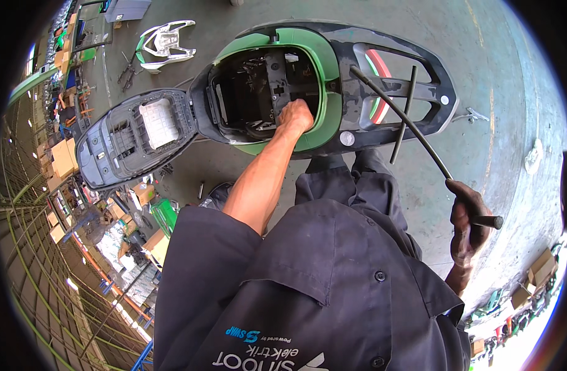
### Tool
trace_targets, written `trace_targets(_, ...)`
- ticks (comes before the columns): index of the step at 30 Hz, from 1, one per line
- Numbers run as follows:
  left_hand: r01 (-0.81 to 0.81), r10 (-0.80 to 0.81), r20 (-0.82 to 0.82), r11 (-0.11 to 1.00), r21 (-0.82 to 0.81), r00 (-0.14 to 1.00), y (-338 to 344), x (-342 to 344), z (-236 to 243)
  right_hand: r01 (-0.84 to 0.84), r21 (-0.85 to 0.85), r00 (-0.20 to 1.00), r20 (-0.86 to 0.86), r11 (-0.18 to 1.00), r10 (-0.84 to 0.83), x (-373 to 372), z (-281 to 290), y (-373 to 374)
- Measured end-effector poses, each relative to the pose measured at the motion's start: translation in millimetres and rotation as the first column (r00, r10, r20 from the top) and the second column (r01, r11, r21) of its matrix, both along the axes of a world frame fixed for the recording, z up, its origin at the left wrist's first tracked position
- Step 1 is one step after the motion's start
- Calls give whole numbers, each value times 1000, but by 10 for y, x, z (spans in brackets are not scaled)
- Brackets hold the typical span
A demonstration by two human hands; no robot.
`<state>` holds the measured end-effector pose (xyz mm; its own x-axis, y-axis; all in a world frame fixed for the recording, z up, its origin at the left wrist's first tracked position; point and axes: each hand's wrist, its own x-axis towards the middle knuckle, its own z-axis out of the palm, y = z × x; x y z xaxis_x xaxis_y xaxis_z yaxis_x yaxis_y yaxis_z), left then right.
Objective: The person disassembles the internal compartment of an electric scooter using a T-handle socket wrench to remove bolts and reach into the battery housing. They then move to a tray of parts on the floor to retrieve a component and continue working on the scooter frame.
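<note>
A scooter body with a green and black rim stands in front of me, its under-seat compartment uncovered. My left hand reaches into the compartment at its near right side, fingers curled down against the dark inner frame. Whatever its fingertips grip is hidden. Off to the right, my right hand is closed round a long dark metal rod tool. A thinner bar crosses it over the scooter's tail, and a short end sticks out beside my fingers.
The seat base is swung out to the left. A white and green plastic part lies on the floor beyond. Boxes and parts line the left, with a wire fence. A black rear rack forms the scooter's tail.
</note>
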<state>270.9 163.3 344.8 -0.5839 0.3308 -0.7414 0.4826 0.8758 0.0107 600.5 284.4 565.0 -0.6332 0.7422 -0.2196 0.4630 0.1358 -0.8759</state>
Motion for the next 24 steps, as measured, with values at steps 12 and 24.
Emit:
trace_targets(12, 8, -7, -15, 999, 34, 1000, -2, 8, 17, -13, 16, 1000, -3, 1000, 13, -19, -1, -4)
trace_targets(24, 31, -31, 10, 999, -18, 999, 27, -8, 71, -10, 11, 1000, 12, 1000, 10, -7, 11, -17)
